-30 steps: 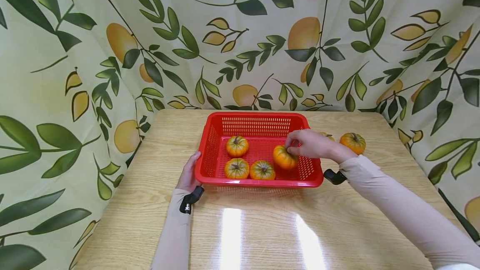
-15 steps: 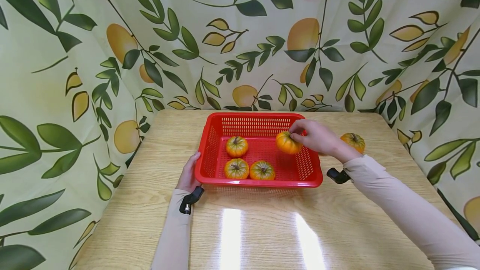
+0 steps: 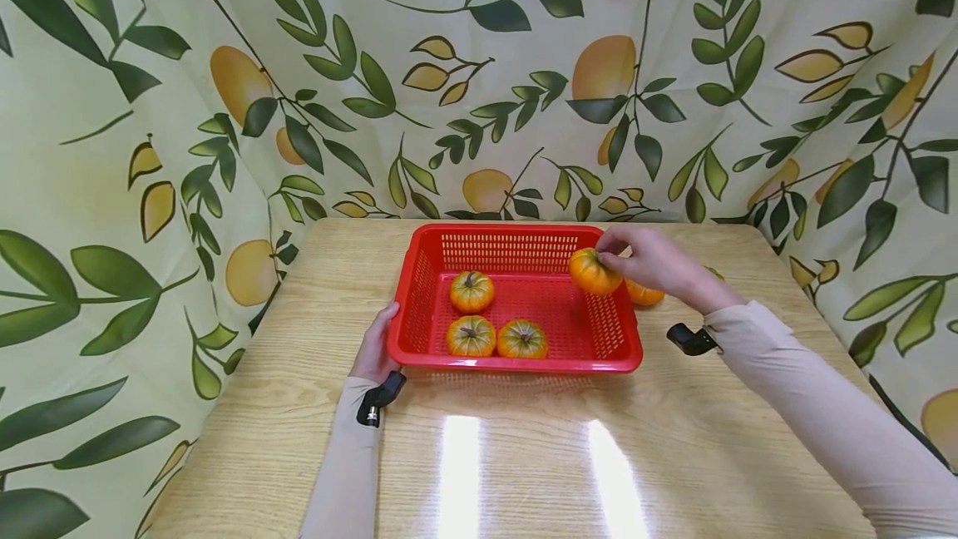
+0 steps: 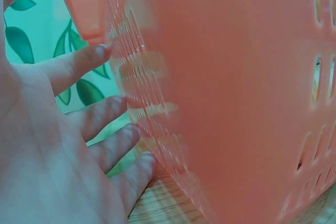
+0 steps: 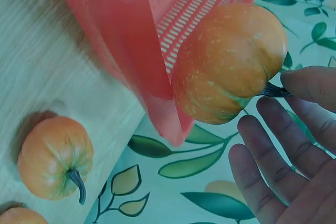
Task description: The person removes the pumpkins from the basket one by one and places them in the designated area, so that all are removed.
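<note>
A red plastic basket (image 3: 516, 365) stands on the table with three small orange pumpkins inside: one (image 3: 472, 290) at the back left, one (image 3: 471, 338) at the front left and one (image 3: 522, 343) at front centre. My right hand (image 3: 645, 260) pinches another small pumpkin (image 3: 591, 272) by its dark stem (image 5: 272, 91), between thumb and fingertips. In the head view this pumpkin overlaps the basket's right end, near the rim. At the basket's left end, my left hand (image 3: 374, 346) touches the outer wall with fairly straight, spread fingers (image 4: 79, 66), its thumb up by the rim.
On the wooden table (image 3: 509, 439), right of the basket, sits a pumpkin (image 3: 645, 294) partly behind my right hand. Another pumpkin (image 3: 714, 272) is mostly hidden by my right wrist. A leaf-and-fruit patterned cloth (image 3: 486, 106) rises behind and along both sides.
My right hand has lifted the pinched pumpkin from low inside the basket and carried it up and right to the right rim. The left hand and basket stay in place.
</note>
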The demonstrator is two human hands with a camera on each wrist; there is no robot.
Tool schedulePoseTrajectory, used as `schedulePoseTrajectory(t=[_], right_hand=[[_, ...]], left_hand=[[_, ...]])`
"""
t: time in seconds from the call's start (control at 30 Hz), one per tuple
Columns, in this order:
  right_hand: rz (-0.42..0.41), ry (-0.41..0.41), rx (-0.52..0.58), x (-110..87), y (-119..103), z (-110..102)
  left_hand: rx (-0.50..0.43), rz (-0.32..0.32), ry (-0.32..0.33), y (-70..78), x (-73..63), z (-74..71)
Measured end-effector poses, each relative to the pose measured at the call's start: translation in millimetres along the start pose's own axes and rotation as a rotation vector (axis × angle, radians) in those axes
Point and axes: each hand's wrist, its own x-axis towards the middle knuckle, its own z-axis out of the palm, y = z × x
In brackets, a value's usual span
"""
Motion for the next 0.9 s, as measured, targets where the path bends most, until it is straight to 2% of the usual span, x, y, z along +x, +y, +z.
schedulePoseTrajectory(t=[0.23, 0.6, 0.9], right_hand=[[0.053, -0.009, 0.071, -5.2, 6, -8], [0.018, 0.073, -0.001, -12.5, 16, -20], [0.041, 0.109, -0.011, -16.7, 24, -27]], left_hand=[[0.003, -0.009, 0.001, 1.2, -2.3, 0.7], [0.004, -0.004, -0.036, 3.2, -4.8, 2.4], [0.013, -0.009, -0.067, 3.8, -5.0, 0.7]])
